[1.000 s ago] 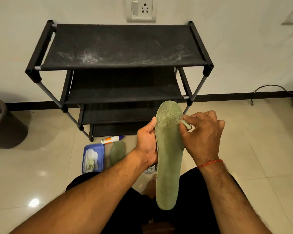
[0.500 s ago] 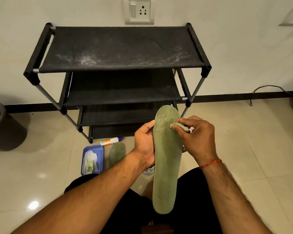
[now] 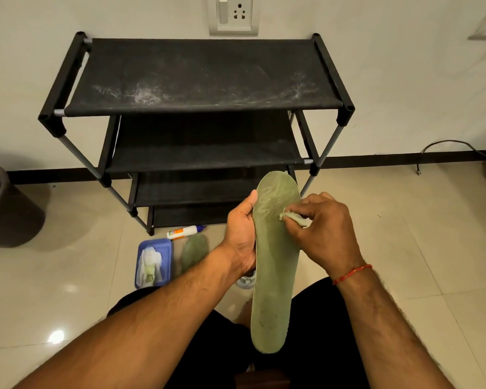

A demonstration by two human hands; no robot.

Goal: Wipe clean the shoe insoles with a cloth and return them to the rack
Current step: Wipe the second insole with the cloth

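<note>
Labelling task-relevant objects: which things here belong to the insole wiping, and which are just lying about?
Job: held insole, cloth, floor insole, rack, tray of wipes.
Lying about: glue bottle, bin, cable, wall socket.

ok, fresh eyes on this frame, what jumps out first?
The long green insole at centre: the left hand grips its edge and the right hand pinches a small cloth against its upper part. Behind it, against the wall, stands a black shoe rack with a dust-streaked top shelf. On the floor by the rack's foot lie a second insole, a blue tray and a glue tube.
</note>
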